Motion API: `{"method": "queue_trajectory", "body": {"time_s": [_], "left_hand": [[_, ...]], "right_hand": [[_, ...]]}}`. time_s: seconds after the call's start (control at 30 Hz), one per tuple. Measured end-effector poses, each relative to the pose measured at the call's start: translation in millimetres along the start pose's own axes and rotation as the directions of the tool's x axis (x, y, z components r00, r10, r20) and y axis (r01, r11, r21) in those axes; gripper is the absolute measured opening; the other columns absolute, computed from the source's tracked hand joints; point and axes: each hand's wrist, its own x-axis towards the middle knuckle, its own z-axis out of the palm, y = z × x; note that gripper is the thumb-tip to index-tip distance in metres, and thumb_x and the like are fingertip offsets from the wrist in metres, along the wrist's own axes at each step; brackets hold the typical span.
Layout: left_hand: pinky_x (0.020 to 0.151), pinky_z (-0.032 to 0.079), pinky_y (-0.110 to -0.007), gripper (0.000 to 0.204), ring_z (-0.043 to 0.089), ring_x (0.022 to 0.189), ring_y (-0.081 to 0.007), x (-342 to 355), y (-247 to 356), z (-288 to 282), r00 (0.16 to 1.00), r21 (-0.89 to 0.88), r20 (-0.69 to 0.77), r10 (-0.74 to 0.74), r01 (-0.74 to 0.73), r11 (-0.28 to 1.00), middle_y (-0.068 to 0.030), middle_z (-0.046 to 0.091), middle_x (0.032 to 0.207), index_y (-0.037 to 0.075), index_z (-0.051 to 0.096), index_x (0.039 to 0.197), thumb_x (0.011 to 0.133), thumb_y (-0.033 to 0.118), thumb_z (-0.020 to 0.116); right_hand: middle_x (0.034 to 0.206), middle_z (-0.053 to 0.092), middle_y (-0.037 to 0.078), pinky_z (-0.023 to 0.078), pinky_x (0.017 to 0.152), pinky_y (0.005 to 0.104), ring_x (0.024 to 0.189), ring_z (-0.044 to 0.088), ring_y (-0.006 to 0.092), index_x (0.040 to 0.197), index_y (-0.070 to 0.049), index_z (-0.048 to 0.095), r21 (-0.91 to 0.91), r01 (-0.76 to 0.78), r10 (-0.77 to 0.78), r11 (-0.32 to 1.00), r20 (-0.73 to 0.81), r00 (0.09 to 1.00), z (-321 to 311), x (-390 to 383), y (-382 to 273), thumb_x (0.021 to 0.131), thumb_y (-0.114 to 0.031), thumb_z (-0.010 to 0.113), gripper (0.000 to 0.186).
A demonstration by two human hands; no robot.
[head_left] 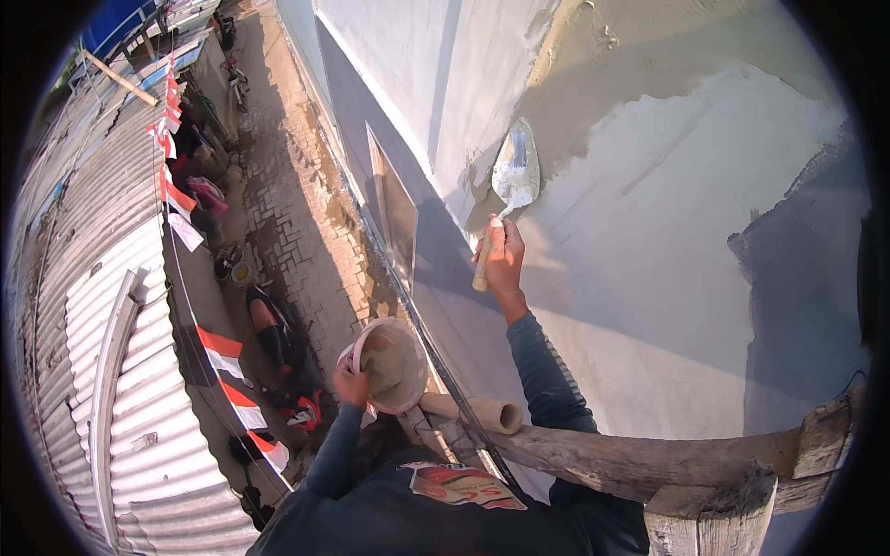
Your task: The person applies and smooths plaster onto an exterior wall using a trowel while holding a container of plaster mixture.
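Observation:
My right hand (502,259) is closed around the wooden handle of a trowel (516,171). The trowel's metal blade, smeared with grey mortar, lies at the wall's corner edge. Wet darker plaster (640,102) spreads over the upper part of the wall (649,241), with paler plaster below it. Lower left, my left hand (350,382) grips the rim of a pinkish bucket (397,394), which is tilted so that the grey mortar (389,366) inside shows.
Beneath me runs a wooden beam (640,459), with a bamboo pole (496,414) beside the bucket. Far below lies a paved alley (297,204). To the left are a corrugated roof (139,371) and a string of red-and-white flags (222,352). A dark pole (408,306) slants past the wall.

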Motion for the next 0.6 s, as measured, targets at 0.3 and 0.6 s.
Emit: {"method": "queue_trajectory", "body": {"time_s": [0.3,0.6], "left_hand": [[0.087,0.048,-0.027,0.053,0.063,0.092,-0.0137,-2,5,-6,1.000,-0.035,0.027,-0.003,0.004,0.999,-0.0043,0.068,0.102,-0.004,0.065,0.116,0.066,-0.010,0.049],[0.090,0.046,-0.027,0.056,0.062,0.096,-0.0147,1,11,-1,0.999,-0.114,0.053,0.007,-0.001,0.993,-0.0066,0.066,0.106,-0.007,0.062,0.118,0.064,-0.011,0.047]], "right_hand": [[0.080,0.053,0.005,0.048,0.048,0.0283,0.056,0.055,0.0118,0.103,0.002,0.055,-0.004,-0.081,0.081,0.997,0.021,0.996,-7,-17,89,0.103,-0.025,0.044,0.028],[0.076,0.056,0.006,0.049,0.049,0.0285,0.057,0.057,0.0125,0.099,0.002,0.056,-0.142,-0.122,0.120,0.982,-0.023,0.993,-23,-24,144,0.101,-0.023,0.050,0.026]]}}
